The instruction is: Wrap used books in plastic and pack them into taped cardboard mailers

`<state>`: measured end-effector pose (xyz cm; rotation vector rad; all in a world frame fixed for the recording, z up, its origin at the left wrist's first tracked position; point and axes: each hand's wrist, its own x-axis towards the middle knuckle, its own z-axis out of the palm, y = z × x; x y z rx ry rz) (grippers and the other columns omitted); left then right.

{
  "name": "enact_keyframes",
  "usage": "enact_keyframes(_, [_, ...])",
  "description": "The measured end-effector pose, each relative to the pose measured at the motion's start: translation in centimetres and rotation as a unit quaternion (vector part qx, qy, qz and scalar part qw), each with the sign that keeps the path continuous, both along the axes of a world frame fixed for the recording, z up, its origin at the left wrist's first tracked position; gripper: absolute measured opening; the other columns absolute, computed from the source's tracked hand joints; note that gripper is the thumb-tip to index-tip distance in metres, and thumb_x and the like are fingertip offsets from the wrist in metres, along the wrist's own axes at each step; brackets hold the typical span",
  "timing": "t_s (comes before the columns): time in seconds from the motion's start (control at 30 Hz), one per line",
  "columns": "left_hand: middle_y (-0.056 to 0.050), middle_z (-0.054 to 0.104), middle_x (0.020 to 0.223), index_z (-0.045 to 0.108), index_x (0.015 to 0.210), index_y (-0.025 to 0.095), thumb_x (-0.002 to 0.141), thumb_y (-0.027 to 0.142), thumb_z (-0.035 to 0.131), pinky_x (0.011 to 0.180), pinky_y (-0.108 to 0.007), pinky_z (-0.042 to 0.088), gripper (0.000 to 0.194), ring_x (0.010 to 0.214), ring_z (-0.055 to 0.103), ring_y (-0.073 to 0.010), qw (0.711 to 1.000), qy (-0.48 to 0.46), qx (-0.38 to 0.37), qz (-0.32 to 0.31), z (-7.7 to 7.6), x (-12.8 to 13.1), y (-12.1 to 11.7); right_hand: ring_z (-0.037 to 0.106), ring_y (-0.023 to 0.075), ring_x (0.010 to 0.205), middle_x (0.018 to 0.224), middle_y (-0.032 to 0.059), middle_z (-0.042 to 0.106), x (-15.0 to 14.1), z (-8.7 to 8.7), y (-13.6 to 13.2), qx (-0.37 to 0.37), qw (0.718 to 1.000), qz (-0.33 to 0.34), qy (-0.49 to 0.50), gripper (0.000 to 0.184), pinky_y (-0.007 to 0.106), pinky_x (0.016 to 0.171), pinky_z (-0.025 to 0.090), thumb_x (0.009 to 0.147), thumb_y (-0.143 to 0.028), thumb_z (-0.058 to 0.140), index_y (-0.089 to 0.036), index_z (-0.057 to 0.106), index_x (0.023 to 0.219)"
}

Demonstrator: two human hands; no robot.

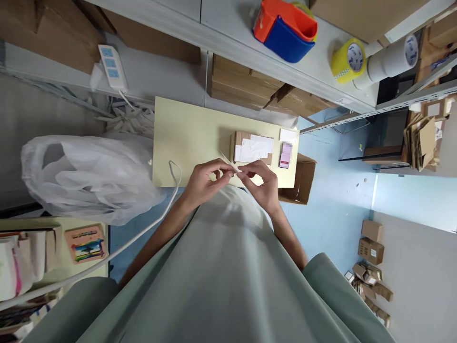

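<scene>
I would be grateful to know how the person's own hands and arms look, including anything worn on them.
The left hand and right hand are ungloved, with no watch visible. Both forearms are bare; loose, plain grey-green sleeves end near the elbows.

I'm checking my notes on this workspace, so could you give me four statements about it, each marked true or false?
1. The left hand and right hand both hold a thin pale slip. True.
2. The phone lies to the left of the small cardboard box. False: the phone lies to the right of the small cardboard box.
3. White papers lie on that box. True.
4. The tape dispenser is all green. False: the tape dispenser is orange and blue.
</scene>
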<state>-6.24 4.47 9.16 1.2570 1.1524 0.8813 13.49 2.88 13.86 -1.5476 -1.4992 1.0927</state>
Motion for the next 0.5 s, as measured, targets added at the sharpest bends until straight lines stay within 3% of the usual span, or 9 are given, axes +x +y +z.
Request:
enact_keyframes(0.3, [-0.004,0.079,0.090,0.081,0.089,0.025,0.095,0.040,0.069,0.073,-0.032,0.054,0.020,0.082,0.069,-0.0196,0.999,-0.012,0.034,-0.029,-0.1,-3.0,-0.5,0.066,0.0184,0.081,0.091,0.0022,0.073,-3.2,-0.2,-0.2,0.024,0.999,0.026,-0.033,0.021,0.037,0.079,0.060,0.103,-0.045,0.076,-0.029,0.083,0.091])
enact_keyframes(0.5, [-0.002,0.078,0.087,0.075,0.082,0.024,0.086,0.033,0.068,0.072,-0.030,0.053,0.012,0.079,0.069,-0.0179,0.999,0.022,0.036,0.021,-2.5,-4.6,-0.5,0.064,0.0191,0.081,0.089,0.0020,0.072,-4.1,-0.7,-0.4,0.002,0.999,-0.001,-0.052,0.025,0.035,0.079,0.057,0.103,-0.047,0.072,-0.027,0.076,0.088])
